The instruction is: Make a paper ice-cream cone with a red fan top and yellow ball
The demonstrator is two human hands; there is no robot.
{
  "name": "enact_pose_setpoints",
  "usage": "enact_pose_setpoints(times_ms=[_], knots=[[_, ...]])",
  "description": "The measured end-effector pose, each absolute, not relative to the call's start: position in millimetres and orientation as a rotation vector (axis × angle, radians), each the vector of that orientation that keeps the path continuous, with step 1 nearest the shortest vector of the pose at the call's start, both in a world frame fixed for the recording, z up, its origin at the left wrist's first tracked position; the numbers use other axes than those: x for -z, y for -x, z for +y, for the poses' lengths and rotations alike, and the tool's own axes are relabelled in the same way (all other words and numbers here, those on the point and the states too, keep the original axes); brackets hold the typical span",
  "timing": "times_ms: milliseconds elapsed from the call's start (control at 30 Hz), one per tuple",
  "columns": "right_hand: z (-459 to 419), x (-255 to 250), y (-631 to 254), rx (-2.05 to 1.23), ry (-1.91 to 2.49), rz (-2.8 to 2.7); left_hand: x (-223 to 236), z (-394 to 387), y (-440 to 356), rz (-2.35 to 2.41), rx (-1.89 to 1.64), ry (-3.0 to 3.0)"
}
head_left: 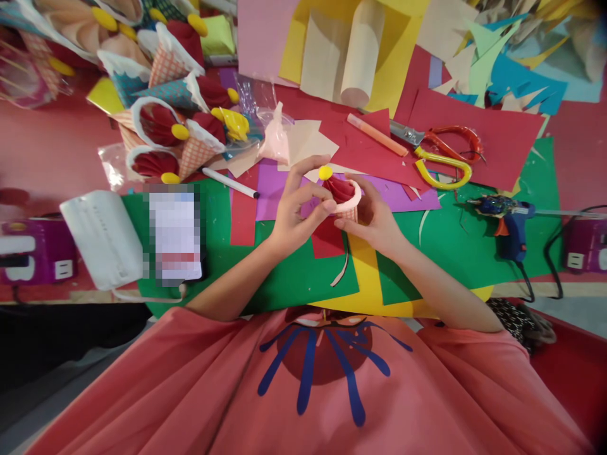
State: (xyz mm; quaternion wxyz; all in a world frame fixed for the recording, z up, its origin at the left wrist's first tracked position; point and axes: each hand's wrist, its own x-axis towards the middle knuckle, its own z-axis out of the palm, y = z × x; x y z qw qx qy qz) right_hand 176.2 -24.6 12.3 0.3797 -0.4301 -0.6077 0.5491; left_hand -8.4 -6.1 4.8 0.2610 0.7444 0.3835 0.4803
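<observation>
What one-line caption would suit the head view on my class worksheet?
Left hand and right hand hold a small checked cone with a yellow ball above coloured paper.

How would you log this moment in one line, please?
left hand: holding cone | right hand: holding same cone | cone: red inside, pale rim, yellow ball at edge | right: scissors, glue gun | left: pen

The left hand (298,215) and right hand (379,221) hold a pale-rimmed checked cone (342,191); scissors (417,138) and a glue gun (516,232) lie to its right on the tabletop (52,142).
</observation>
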Motion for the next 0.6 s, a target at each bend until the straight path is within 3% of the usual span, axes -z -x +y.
enact_pose_setpoints(times_ms=[267, 600], knots=[[-31.0, -14.3, -177.6, -1.200, 1.260, -1.581, -0.5, -6.0, 9.3, 1.066, -1.230, -2.110], [-29.9, -20.3, -179.0, -1.274, 1.246, -1.607, 0.4, -4.7, 8.8, 1.097, -1.380, -1.992]])
